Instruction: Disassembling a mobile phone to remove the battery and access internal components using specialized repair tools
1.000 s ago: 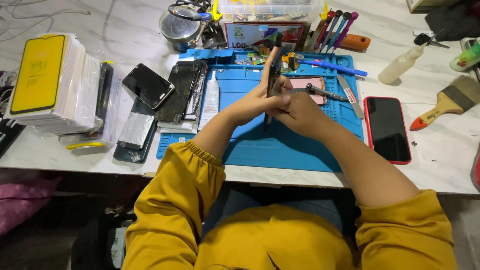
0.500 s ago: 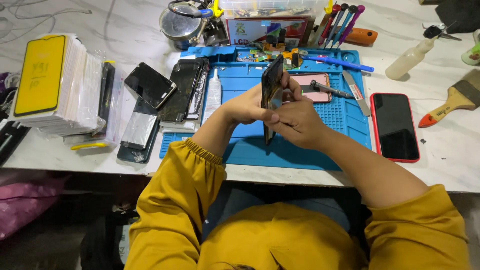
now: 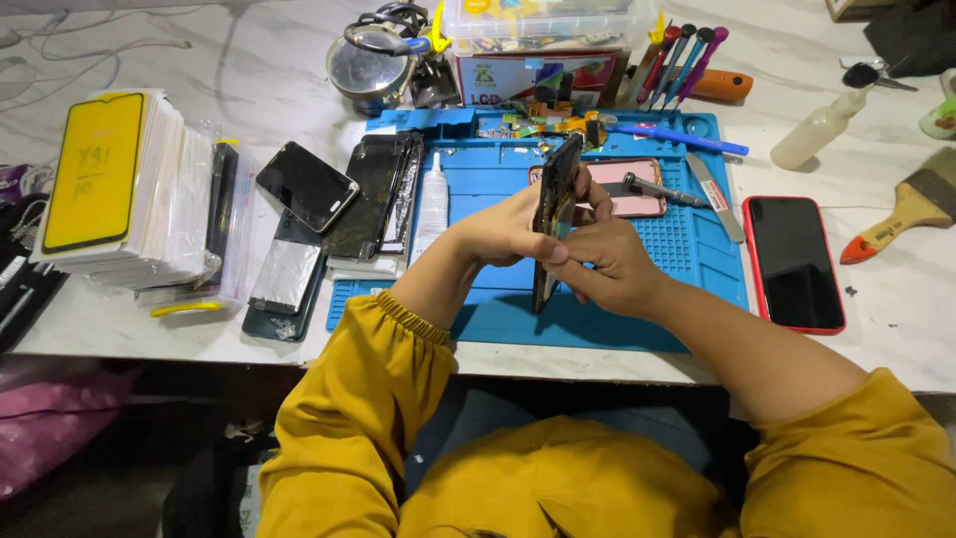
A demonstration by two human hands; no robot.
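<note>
Much of the dark, slim phone [image 3: 554, 214] was hidden: it stood on edge between the two hands, so only its thin side and a sliver of its back showed, and its lower end disappeared behind the fingers. What the fingertips did at the phone's edge could not be made out. The person's head and lap were cut off at the near edge, and only yellow sleeves showed.

Both forearms reached away from the body and met over the middle of the blue rubber work mat [image 3: 637, 319] on the white marble table [image 3: 896, 329]. The left hand [image 3: 503, 229] was curled round the phone's left side, thumb pressed on its near part. The right hand [image 3: 612, 264] was clenched on the phone from the right, fingers folded over its lower half. So the phone was gripped by both hands, held upright above the mat, its top tilted slightly to the far side.

Just beyond the hands a pink flat phone part [image 3: 637, 189] lay on the mat with a metal-tipped tool [image 3: 662, 189] across it. To the right, off the mat, lay a red-edged black phone [image 3: 794, 261] face up. To the left sat a stack of yellow-fronted screen protector packs [image 3: 119, 189] and several dark loose phone screens [image 3: 339, 194].
</note>
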